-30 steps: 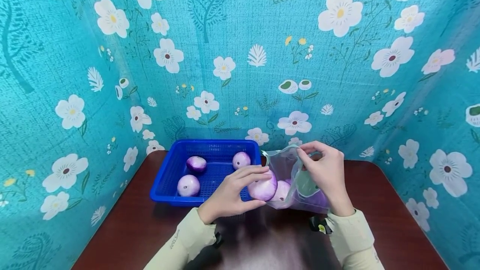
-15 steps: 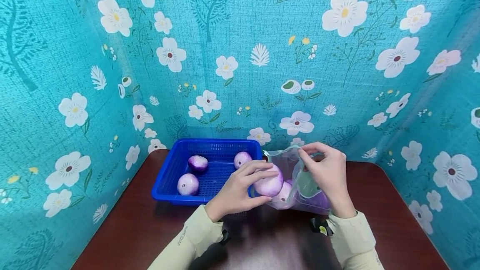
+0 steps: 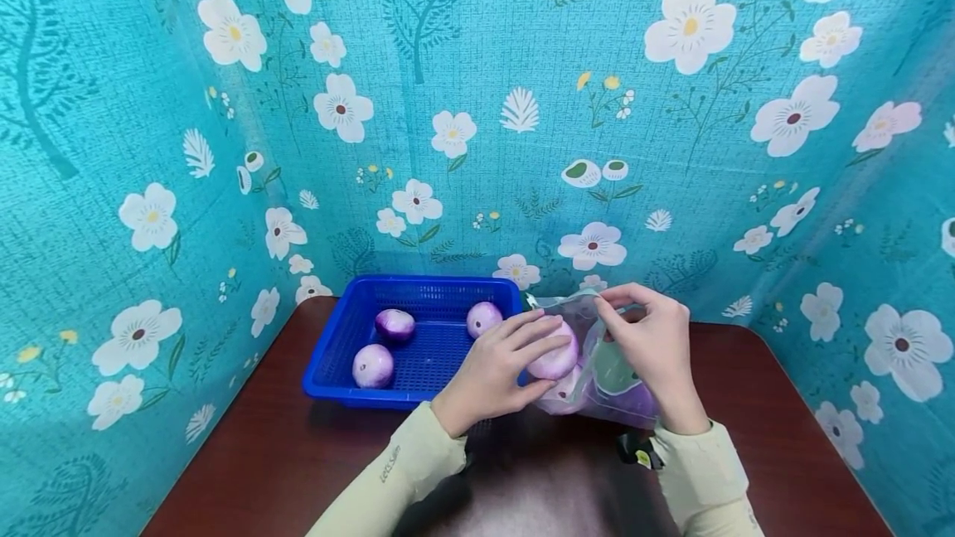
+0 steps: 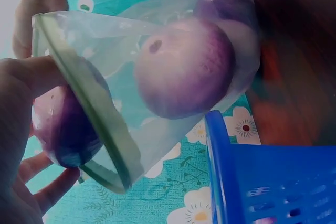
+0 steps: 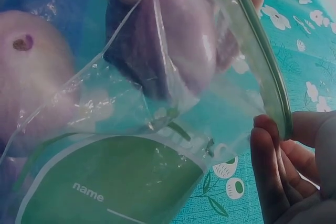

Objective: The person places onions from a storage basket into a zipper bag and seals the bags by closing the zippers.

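Note:
My left hand [image 3: 496, 371] grips a purple onion [image 3: 555, 355] at the mouth of a clear zip bag [image 4: 126, 40]. In the left wrist view that onion [image 4: 68, 119] is partly inside the bag's green-edged opening. My right hand [image 3: 652, 342] pinches the bag's rim between thumb and fingers, holding the mouth apart; the right wrist view shows the fingertips [image 5: 268, 129] on the green zip edge. Inside the bag lie other onions [image 4: 184, 69], and a green label [image 5: 115, 182] reading "name" is printed on its side.
Left of the bag stands a blue plastic basket [image 3: 321, 355]. Three onions lie in it: one at front left [image 3: 373, 366], one at back left [image 3: 395, 324], one at right [image 3: 483, 319]. Both stand on a dark brown table [image 3: 246, 454], with a floral turquoise cloth [image 3: 477, 106] behind.
My left hand has moved right with the onion, from beside the basket's edge into the bag's mouth. My right hand stays at the rim.

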### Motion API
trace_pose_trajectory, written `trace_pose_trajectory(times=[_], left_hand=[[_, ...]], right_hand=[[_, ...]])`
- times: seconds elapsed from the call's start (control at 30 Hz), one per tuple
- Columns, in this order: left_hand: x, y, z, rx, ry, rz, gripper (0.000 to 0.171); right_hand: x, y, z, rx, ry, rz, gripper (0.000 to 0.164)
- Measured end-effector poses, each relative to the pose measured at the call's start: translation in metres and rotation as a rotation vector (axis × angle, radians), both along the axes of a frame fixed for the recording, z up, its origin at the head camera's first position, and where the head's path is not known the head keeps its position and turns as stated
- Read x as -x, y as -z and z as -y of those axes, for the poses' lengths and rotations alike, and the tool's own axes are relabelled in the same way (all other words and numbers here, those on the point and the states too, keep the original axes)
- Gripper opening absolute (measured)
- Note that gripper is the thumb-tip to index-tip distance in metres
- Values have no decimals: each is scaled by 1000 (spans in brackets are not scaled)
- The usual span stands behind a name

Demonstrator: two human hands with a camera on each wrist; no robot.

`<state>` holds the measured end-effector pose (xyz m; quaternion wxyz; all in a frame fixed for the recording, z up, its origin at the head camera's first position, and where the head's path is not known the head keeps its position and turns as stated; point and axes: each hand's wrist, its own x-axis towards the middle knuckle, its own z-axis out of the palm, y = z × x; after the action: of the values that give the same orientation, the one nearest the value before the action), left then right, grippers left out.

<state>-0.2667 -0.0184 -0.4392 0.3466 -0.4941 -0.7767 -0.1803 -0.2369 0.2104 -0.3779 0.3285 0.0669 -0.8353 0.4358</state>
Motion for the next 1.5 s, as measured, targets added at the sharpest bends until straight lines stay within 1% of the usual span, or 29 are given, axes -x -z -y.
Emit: trace_pose_trajectory(times=[0.13,0.27,0.4,0.6,0.7,0.77,0.9,1.07,1.17,1.23,1.33,1.4,1.5], left_hand=[[4,3,-6,4,-32,-50,59],[6,4,-10,-22,-62,-92,50],[8,6,-13,-69,-90,-107,46],[8,7,-13,-141,-92,-105,37],[7,8,-9,-145,-95,-87,37],[6,8,-5,-150,-102,-65,40],[6,9,5,-169,-112,-23,38],[8,11,22,-195,-116,37,35],[10,13,35,-200,-135,75,37],[12,15,45,-197,-157,105,38],[16,20,61,-188,-218,137,39],[19,23,72,-184,-264,161,39],[24,27,89,-168,-356,218,44]], right_hand=[[1,0,0,0,-10,-1,4],[1,-1,0,-2,-10,-9,3],[0,-1,0,-7,-9,0,5],[1,0,-1,4,-12,11,5],[1,0,-1,5,-10,4,4],[1,0,-1,4,-9,0,4],[1,-1,-2,1,-1,-3,3],[1,-2,-2,3,2,2,4],[1,-2,-2,4,0,2,4],[1,-2,-2,2,1,1,4],[1,-2,-2,2,6,1,3],[0,-2,-2,-1,9,4,3],[-1,-2,-2,-1,7,9,4]])
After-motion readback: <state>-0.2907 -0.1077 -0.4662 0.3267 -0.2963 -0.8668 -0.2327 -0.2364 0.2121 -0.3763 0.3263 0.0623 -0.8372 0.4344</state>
